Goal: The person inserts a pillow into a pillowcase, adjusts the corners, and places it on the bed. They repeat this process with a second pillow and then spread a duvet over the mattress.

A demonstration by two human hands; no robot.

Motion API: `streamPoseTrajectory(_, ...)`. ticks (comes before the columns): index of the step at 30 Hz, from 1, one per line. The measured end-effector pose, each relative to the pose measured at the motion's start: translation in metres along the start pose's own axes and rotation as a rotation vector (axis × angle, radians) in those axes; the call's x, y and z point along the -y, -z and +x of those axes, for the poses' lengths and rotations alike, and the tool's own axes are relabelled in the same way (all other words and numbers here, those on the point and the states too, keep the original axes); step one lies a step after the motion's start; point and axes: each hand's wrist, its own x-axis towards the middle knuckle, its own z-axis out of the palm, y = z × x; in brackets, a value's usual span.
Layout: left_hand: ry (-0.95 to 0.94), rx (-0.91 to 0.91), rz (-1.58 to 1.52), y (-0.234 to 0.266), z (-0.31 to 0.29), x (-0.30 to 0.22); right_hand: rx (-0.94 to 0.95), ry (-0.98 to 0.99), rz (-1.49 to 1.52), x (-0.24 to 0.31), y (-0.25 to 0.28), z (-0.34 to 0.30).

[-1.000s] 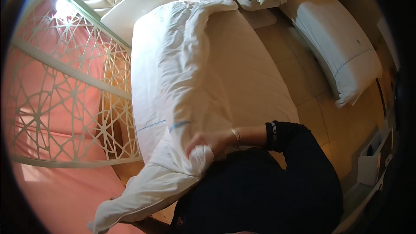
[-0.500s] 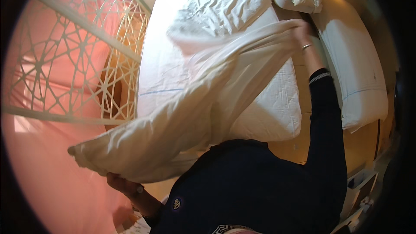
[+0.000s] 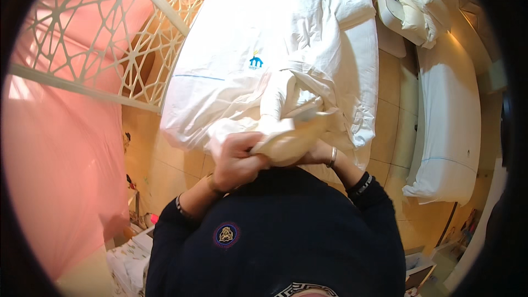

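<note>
A white duvet cover [image 3: 278, 93] lies bunched and creased over the near part of a white bed [image 3: 360, 60], its gathered end raised in front of my body. My left hand [image 3: 237, 160] is closed on a fold of this end, fingers curled round the cloth. Close beside it, my right hand [image 3: 316, 153] grips the same gathered end from the right; the cloth covers most of its fingers. The fabric between both hands is blurred by motion. A blue emblem [image 3: 256, 61] and a blue stripe [image 3: 201, 77] show on the white linen at the left.
A white lattice screen [image 3: 104, 33] stands left of the bed, with pink drapery [image 3: 66, 170] behind and below it. To the right, past a strip of tiled floor [image 3: 388, 132], is a second white bed [image 3: 451, 121]. Pillows [image 3: 421, 8] are heaped on a pale seat at the far right.
Both hands have come together in front of my body, the right from far out, the left from the lower left. The stretched duvet cover now lies bunched on the bed, its end gathered between them.
</note>
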Motion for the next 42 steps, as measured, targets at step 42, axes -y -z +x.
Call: streamPoseTrajectory(42, 0.151, -0.129, -0.056, 0.043, 0.033, 0.25, -0.1, -0.977, -1.08, -0.007, 0.173, -0.155)
